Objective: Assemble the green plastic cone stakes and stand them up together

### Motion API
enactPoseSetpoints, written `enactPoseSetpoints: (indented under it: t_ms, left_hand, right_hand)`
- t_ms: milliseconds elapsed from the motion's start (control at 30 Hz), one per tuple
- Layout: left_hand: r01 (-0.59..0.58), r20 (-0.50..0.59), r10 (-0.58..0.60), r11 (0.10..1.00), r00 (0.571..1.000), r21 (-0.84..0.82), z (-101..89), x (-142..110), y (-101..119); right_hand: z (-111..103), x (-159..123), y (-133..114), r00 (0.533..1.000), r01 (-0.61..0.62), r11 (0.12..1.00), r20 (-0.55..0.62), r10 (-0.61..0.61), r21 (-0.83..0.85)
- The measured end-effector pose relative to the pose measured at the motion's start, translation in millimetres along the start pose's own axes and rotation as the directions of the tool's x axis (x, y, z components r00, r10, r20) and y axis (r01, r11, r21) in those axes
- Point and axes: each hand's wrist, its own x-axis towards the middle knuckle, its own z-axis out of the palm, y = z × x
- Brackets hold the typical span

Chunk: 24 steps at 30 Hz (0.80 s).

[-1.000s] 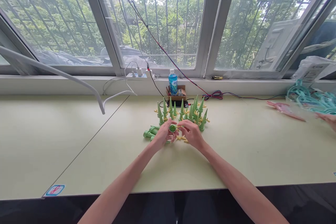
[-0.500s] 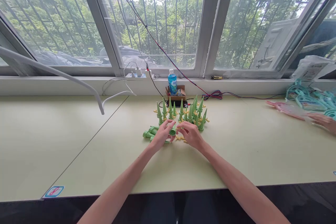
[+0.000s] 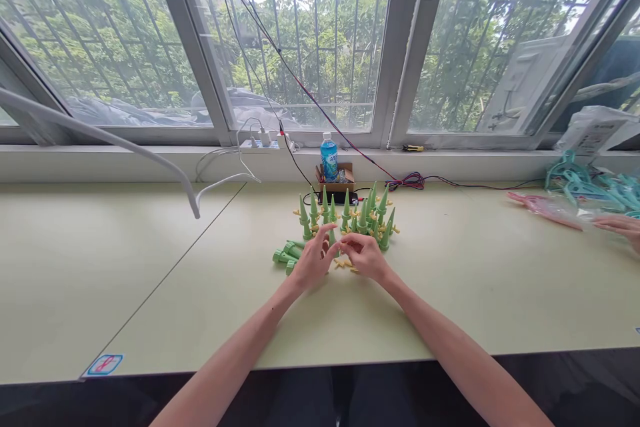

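My left hand point(image 3: 314, 261) is closed round a green plastic watering spike point(image 3: 332, 235), its pointed end up. The fingers of my right hand point(image 3: 365, 256) are pinched against the side of that spike, on a small yellow valve that they mostly hide. Just below the fingertips, several loose yellow valves point(image 3: 343, 264) lie on the table. Left of my left hand, several green spikes point(image 3: 284, 256) rest on their sides, partly covered by it. Beyond both hands stand several upright green spikes point(image 3: 363, 219) with yellow valves in their sides.
Behind the spikes, a blue bottle point(image 3: 329, 159) stands at a small cardboard box point(image 3: 346, 175), with a dark phone-like device point(image 3: 338, 198) in front. A cable bundle point(image 3: 410, 180) lies to the right. Teal hangers point(image 3: 580, 188), a pink item point(image 3: 545, 209) and another person's hand point(image 3: 620, 224) are at far right.
The spike in my left hand has turned from its open end facing me to point up. My right fingers have closed in against it. The other person's hand has shifted right.
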Motion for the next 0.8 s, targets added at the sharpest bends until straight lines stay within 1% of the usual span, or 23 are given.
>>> enactPoseSetpoints:
  t_ms: [100,200,367,467,533,567,667,733,800]
  left_hand:
    - [-0.035,-0.006,0.036,0.992,0.999,0.118,0.3,-0.6,-1.0]
    - [-0.016,-0.041,0.022,0.988,0.999,0.151,2.1,-0.4,-0.1]
    - [0.054,-0.184,-0.036,0.994,0.982,0.095,4.2,0.7,3.6]
    - [0.115,-0.220,-0.108,0.993,0.969,0.019,3.1,1.6,5.4]
    - [0.179,-0.190,-0.191,0.981,0.963,-0.082,2.1,2.7,6.0]
    - [0.216,-0.157,-0.239,0.965,0.958,-0.151,1.7,3.4,6.2]
    - [0.320,-0.030,-0.354,0.876,0.935,-0.361,0.6,5.8,6.4]
    - [0.368,0.042,-0.392,0.815,0.919,-0.448,0.0,7.0,6.5]
    - [0.393,0.087,-0.406,0.777,0.910,-0.491,-0.7,7.8,6.8]
  right_hand:
    - [0.1,0.5,1.7,0.999,-0.042,0.998,0.003,0.042,0.041]
    - [0.6,0.6,1.0,0.998,-0.052,0.998,-0.018,0.053,0.044]
    - [0.4,-0.3,-5.4,0.994,-0.044,0.999,-0.094,0.047,0.028]
    - [-1.3,-0.5,-8.0,0.990,-0.014,0.999,-0.143,0.009,-0.030]
    - [-2.8,-0.3,-8.1,0.987,0.019,0.997,-0.156,-0.030,-0.073]
    - [-3.4,-0.2,-7.7,0.986,0.040,0.995,-0.154,-0.054,-0.094]
    - [-4.7,0.2,-5.7,0.985,0.113,0.981,-0.115,-0.132,-0.158]
    - [-5.1,0.3,-4.6,0.981,0.158,0.967,-0.079,-0.177,-0.199]
    - [-5.2,0.3,-4.1,0.976,0.192,0.955,-0.059,-0.210,-0.228]
